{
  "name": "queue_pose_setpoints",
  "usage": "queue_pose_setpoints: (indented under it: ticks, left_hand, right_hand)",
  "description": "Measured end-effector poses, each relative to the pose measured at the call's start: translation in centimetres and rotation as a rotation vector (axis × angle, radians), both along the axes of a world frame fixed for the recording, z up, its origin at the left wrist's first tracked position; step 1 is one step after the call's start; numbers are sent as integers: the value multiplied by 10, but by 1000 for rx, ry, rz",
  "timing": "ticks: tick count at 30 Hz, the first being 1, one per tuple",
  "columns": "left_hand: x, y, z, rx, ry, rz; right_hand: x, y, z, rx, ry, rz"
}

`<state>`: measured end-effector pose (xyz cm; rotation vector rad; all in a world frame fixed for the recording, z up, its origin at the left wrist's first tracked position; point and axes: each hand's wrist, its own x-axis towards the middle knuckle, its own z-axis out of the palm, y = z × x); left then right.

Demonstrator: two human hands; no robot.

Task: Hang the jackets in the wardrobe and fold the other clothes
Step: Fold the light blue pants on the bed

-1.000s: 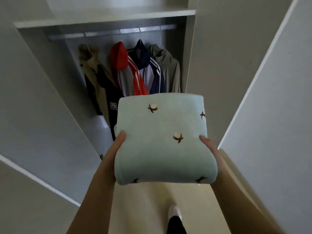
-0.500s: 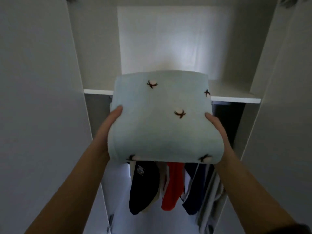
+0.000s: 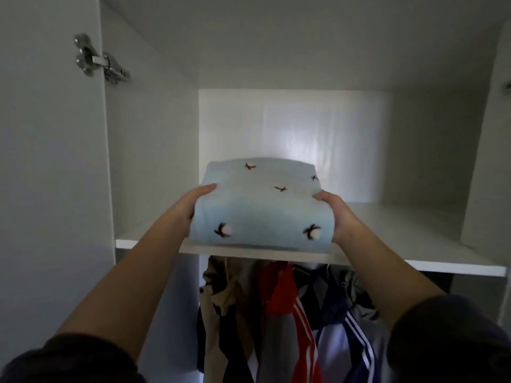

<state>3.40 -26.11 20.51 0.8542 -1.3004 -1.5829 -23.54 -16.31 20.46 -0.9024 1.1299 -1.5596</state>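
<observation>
Now the folded light-blue garment (image 3: 262, 205) was up on the wardrobe's top shelf (image 3: 414, 244), its near edge right at the front lip. A second earlier it was being carried lower down, in front of the hanging jackets (image 3: 290, 313). The left hand (image 3: 193, 203) and right hand (image 3: 336, 214) clasped its two sides, thumbs on top, the other fingers hidden beneath. With the jackets hung below, this piece looked all but stowed, with only the letting go left.

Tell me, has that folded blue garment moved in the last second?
Yes. The folded blue garment went up and forward: it was below the white shelf, and now it is over the shelf's front edge.
</observation>
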Motion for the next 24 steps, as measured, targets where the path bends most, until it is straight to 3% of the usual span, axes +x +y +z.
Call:
queue_pose_setpoints:
  ticks: [3,6,8,10,12,14,19,24]
  left_hand:
    - [7,-18,-11,53,-241,-49]
    - [16,-25,-2,-273,-510,154]
    - [18,-9,17,-706,-687,236]
    - [12,16,26,-1017,-890,48]
    - [-2,27,18,-1132,-1178,-111]
    - [-14,21,6,-1179,-1364,-107]
    - [-23,-36,7,-1182,-1407,-60]
    - [-24,-125,7,-1116,-1583,-19]
  right_hand:
    - [-9,-8,-15,158,189,0]
    - [-12,-6,-8,34,445,-110]
    - [-7,8,4,-118,790,-187]
    - [3,24,8,-230,1249,-78]
    - [17,31,4,-152,1649,53]
    - [26,23,-2,-59,1883,77]
    - [34,-39,5,-16,1958,64]
    - [51,-143,4,15,2009,52]
